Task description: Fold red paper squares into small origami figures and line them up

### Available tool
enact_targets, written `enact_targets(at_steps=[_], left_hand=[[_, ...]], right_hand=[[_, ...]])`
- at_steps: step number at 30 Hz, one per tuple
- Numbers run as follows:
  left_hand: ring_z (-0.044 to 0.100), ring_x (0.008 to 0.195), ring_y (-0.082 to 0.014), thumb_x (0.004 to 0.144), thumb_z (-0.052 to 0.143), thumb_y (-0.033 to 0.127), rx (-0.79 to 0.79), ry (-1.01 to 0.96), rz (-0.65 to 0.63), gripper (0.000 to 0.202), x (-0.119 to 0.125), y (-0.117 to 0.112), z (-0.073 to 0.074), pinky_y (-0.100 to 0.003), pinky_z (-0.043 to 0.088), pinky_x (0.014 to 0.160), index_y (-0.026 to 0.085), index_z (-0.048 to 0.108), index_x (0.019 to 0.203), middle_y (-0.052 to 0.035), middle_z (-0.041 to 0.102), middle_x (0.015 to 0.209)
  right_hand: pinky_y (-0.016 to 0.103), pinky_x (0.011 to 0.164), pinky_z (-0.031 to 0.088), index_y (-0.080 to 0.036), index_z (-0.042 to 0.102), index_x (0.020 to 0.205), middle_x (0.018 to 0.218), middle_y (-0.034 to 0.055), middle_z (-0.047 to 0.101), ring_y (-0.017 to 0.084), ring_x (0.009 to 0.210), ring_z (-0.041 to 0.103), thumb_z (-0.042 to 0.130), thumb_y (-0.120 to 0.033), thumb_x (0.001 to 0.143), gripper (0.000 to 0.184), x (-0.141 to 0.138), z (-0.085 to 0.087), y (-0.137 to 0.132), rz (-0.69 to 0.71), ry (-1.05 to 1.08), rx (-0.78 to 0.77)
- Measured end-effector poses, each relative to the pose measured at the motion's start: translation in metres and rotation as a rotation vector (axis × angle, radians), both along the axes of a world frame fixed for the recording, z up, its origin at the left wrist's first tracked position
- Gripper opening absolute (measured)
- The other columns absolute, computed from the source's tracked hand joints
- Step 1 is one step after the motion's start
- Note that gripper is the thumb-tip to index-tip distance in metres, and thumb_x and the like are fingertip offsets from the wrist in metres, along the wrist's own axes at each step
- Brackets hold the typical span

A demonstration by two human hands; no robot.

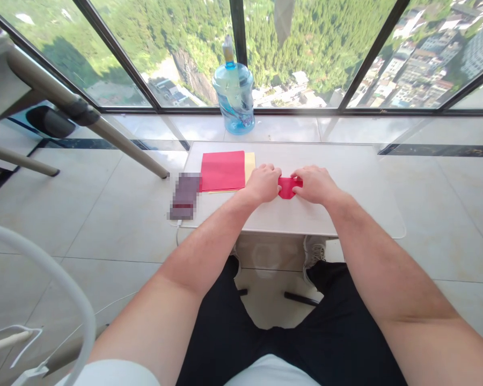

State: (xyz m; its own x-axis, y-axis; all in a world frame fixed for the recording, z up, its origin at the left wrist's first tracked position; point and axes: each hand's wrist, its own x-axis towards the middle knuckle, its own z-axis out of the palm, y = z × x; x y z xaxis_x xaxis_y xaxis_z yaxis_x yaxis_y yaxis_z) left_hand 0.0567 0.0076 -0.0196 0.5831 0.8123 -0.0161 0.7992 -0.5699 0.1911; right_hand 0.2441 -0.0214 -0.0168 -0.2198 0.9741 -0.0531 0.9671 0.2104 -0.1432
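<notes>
A small folded piece of red paper (287,188) lies on the white low table, its near corners angled off. My left hand (264,182) grips its left edge, thumb at the near side and fingers bent over the top. On the opposite edge, my right hand (314,184) pinches the paper between thumb and fingers. The fingers partly cover the paper's upper corners. Left of my left hand rests a stack of flat red sheets (223,170), with a yellow sheet (250,163) sticking out from beneath on the right.
A pixelated dark phone-like object (184,197) with a white cable sits at the left end of the white table (358,187). Behind the table stands a large blue water bottle (234,99) by the window. A metal-legged frame (108,131) is at the left.
</notes>
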Motion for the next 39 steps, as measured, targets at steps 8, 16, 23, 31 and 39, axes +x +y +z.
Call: enact_targets(at_steps=[8, 16, 23, 31, 39], left_hand=[[0.055, 0.114, -0.0295, 0.085, 0.059, 0.024, -0.019, -0.026, 0.0, 0.033, 0.001, -0.002, -0.001, -0.039, 0.045, 0.094, 0.012, 0.061, 0.116, -0.0155, 0.061, 0.12], [0.054, 0.114, -0.0313, 0.084, 0.063, 0.028, -0.018, -0.022, 0.037, 0.035, 0.002, -0.001, -0.002, -0.044, 0.043, 0.095, 0.014, 0.063, 0.116, -0.0154, 0.062, 0.119], [0.054, 0.113, -0.0313, 0.083, 0.063, 0.029, 0.006, -0.044, 0.027, 0.027, 0.0, -0.003, -0.002, -0.044, 0.044, 0.09, 0.017, 0.066, 0.108, -0.0142, 0.063, 0.116], [0.057, 0.107, -0.0299, 0.079, 0.064, 0.026, 0.038, -0.135, 0.013, 0.022, -0.002, -0.002, -0.003, -0.042, 0.046, 0.086, 0.017, 0.069, 0.099, -0.0118, 0.066, 0.108], [0.062, 0.093, -0.0226, 0.08, 0.055, 0.015, -0.092, -0.215, 0.028, 0.019, -0.005, 0.004, -0.008, -0.034, 0.048, 0.08, 0.019, 0.07, 0.09, -0.0077, 0.068, 0.096]], right_hand=[[0.04, 0.084, 0.042, -0.021, 0.069, 0.094, 0.098, 0.009, 0.069, 0.027, 0.095, 0.061, 0.064, -0.028, 0.076, 0.02, 0.0, -0.001, 0.001, 0.001, 0.02, -0.001], [0.043, 0.093, 0.043, -0.021, 0.07, 0.113, 0.118, 0.0115, 0.067, 0.031, 0.111, 0.058, 0.067, -0.027, 0.077, 0.037, 0.001, -0.004, 0.001, 0.0, 0.076, 0.016], [0.046, 0.097, 0.043, -0.024, 0.072, 0.118, 0.123, 0.0099, 0.067, 0.032, 0.114, 0.057, 0.067, -0.027, 0.078, 0.041, 0.003, -0.005, 0.001, 0.041, 0.108, 0.023], [0.038, 0.09, 0.046, -0.022, 0.074, 0.099, 0.101, 0.0074, 0.07, 0.026, 0.098, 0.061, 0.067, -0.021, 0.072, 0.028, 0.006, -0.009, 0.003, 0.063, 0.197, 0.07], [0.034, 0.078, 0.045, -0.022, 0.072, 0.086, 0.09, 0.005, 0.072, 0.022, 0.085, 0.062, 0.057, -0.019, 0.078, 0.017, 0.013, -0.009, 0.004, -0.023, 0.174, 0.01]])
